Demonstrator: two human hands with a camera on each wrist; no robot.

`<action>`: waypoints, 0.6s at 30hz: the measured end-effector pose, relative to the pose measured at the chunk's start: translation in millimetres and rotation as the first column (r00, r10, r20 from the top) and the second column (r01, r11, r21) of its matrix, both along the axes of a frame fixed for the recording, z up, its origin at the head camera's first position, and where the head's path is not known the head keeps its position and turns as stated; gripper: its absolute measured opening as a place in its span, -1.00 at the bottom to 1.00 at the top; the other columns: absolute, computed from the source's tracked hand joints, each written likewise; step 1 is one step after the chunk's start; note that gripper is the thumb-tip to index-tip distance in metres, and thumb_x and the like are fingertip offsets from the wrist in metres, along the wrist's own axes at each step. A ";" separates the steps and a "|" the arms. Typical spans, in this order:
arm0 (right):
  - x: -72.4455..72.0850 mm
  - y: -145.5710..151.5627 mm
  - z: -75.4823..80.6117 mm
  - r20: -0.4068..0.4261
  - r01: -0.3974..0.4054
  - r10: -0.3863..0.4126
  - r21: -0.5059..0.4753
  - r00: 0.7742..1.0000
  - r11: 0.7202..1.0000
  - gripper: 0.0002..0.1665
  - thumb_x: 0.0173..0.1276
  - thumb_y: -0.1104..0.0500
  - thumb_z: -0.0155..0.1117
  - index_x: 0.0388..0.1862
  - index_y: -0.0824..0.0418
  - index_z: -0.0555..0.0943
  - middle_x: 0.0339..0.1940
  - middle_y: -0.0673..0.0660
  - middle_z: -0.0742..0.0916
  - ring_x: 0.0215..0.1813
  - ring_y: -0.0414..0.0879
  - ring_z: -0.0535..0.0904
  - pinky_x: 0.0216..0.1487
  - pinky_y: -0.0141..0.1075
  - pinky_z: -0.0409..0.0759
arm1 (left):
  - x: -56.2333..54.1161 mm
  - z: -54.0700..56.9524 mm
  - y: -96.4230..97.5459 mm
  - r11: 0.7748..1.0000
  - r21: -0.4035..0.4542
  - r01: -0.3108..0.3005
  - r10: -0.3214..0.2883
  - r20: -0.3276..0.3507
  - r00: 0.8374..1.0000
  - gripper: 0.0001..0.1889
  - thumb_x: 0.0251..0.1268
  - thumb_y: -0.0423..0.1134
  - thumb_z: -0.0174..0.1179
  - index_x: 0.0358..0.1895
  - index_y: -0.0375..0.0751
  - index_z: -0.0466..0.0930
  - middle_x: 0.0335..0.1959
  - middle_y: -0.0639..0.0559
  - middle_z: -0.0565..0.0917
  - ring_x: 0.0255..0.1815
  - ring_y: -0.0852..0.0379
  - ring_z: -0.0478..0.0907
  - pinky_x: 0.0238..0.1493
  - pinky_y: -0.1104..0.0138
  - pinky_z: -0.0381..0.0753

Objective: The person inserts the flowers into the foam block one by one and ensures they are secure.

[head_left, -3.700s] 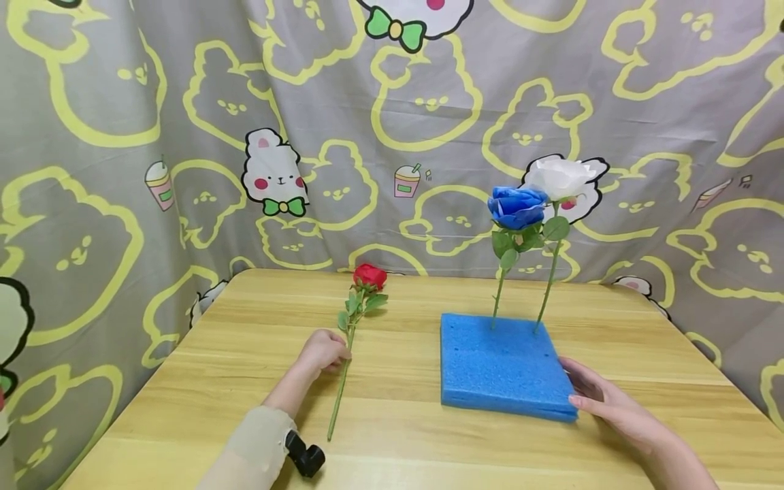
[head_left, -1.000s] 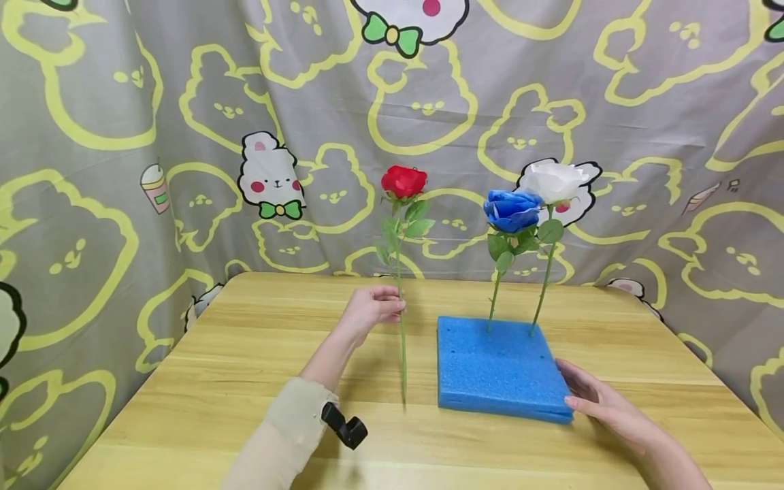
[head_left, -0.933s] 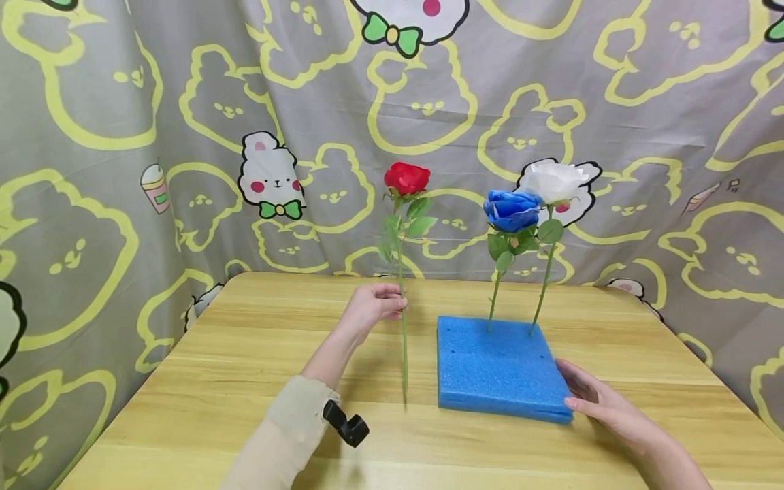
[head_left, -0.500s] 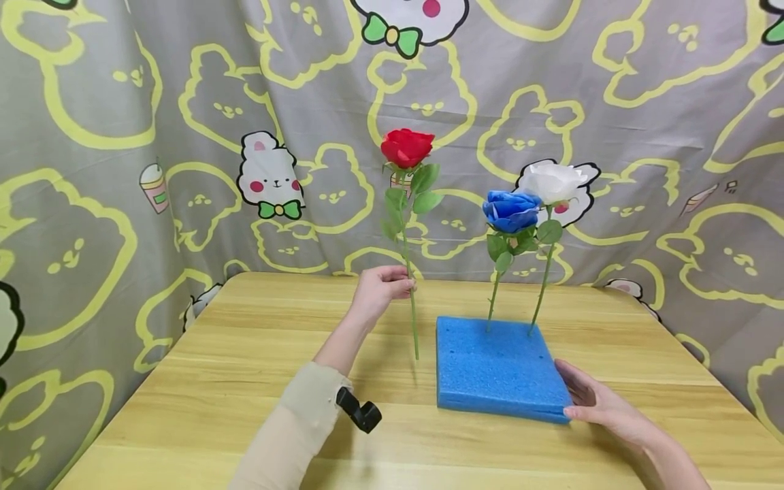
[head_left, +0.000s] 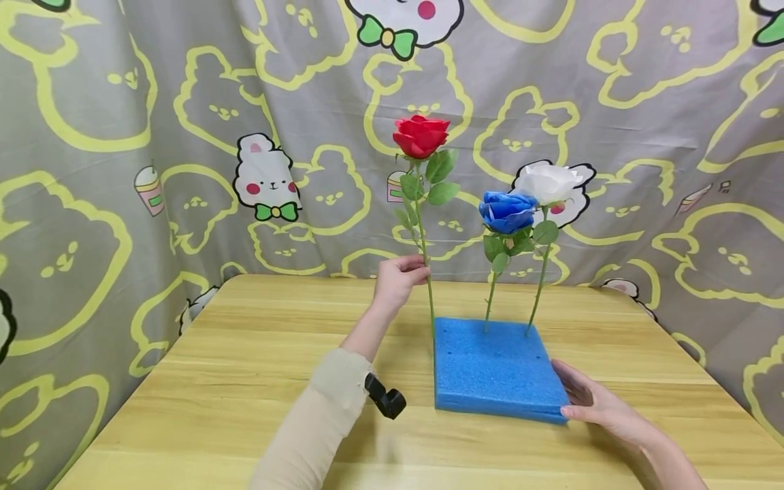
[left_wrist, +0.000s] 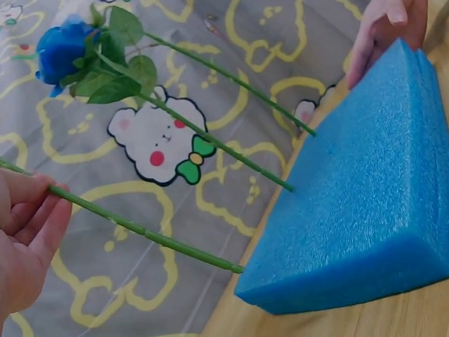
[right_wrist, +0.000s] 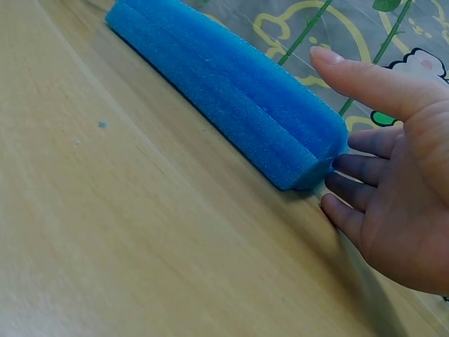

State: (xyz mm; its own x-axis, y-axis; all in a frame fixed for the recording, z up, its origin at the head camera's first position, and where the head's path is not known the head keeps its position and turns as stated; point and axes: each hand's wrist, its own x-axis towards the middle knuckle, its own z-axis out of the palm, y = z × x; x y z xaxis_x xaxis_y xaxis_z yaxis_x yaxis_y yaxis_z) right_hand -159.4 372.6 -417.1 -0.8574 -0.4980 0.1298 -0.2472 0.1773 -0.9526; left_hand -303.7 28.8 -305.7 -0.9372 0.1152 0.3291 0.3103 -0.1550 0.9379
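Note:
My left hand [head_left: 401,280] pinches the green stem of a red artificial rose [head_left: 421,137], held upright. The stem's lower end overlaps the back left corner of a blue foam block [head_left: 499,367] in the head view; in the left wrist view the stem [left_wrist: 165,241] ends right at the block's near edge. A blue rose [head_left: 507,212] and a white rose [head_left: 549,184] stand in the foam's back part. My right hand [head_left: 603,407] rests at the block's right side, fingers [right_wrist: 361,168] extended against its end and thumb held apart over the top edge.
The foam block sits on a wood-grain table [head_left: 245,381]. Small holes show in its top. A grey patterned curtain [head_left: 343,102] hangs behind and beside the table. A black camera mount [head_left: 384,396] sticks out from the left wrist. A tiny blue crumb [right_wrist: 102,124] lies on the table.
The red rose lay on the table at first; my left hand has lifted it upright and carried it right to the foam's back left corner. My right hand has stayed at the block.

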 end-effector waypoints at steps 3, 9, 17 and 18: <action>-0.4 -0.5 0.0 0.003 0.000 0.000 -0.002 1.000 1.000 -0.13 0.32 0.42 0.05 0.32 0.67 -0.28 0.43 0.43 -0.02 0.25 -0.57 0.15 0.16 -0.65 0.15 | -2.2 -0.1 6.5 1.000 -0.002 -0.011 0.011 -0.019 1.000 -0.75 0.06 -0.60 0.20 -0.14 -0.63 0.56 -0.32 -0.34 0.64 -0.44 0.19 0.60 -0.19 0.18 0.64; -1.5 0.1 -0.8 0.017 0.001 -0.001 -0.008 1.000 1.000 -0.13 0.34 0.40 0.05 0.33 0.66 -0.28 0.33 -0.22 0.23 0.25 -0.57 0.16 0.16 -0.66 0.16 | -6.7 -3.3 17.3 0.999 -0.025 -0.031 0.030 -0.027 0.999 -0.79 0.06 -0.60 0.21 -0.18 -0.61 0.59 -0.33 -0.34 0.64 -0.44 0.23 0.57 -0.25 0.28 0.65; -0.1 1.4 -2.1 0.025 0.033 -0.033 0.001 0.999 0.999 -0.16 0.34 0.39 0.04 0.36 0.62 -0.24 0.33 -0.11 0.18 0.25 -0.54 0.18 0.16 -0.64 0.18 | -7.6 -9.6 27.2 0.996 -0.080 -0.035 0.032 -0.046 0.998 -0.79 0.07 -0.55 0.24 -0.19 -0.57 0.61 -0.34 -0.29 0.66 -0.38 0.08 0.64 -0.29 0.37 0.64; 0.2 1.5 -2.1 0.028 0.038 -0.038 0.002 0.999 0.999 -0.16 0.35 0.39 0.04 0.36 0.62 -0.23 0.34 -0.09 0.18 0.25 -0.54 0.19 0.15 -0.64 0.19 | -6.7 -10.0 28.1 0.996 -0.087 -0.032 0.028 -0.045 0.999 -0.80 0.07 -0.55 0.24 -0.19 -0.56 0.62 -0.34 -0.29 0.66 -0.38 0.07 0.64 -0.28 0.37 0.64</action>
State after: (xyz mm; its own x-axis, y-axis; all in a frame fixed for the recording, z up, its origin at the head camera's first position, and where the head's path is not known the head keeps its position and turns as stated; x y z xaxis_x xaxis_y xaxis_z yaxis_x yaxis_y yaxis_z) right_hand -159.3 374.1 -419.2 -0.8790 -0.4653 0.1047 -0.2133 0.1872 -0.9589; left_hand -310.4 56.9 -315.6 -0.9258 0.1175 0.3594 0.3542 -0.0633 0.9330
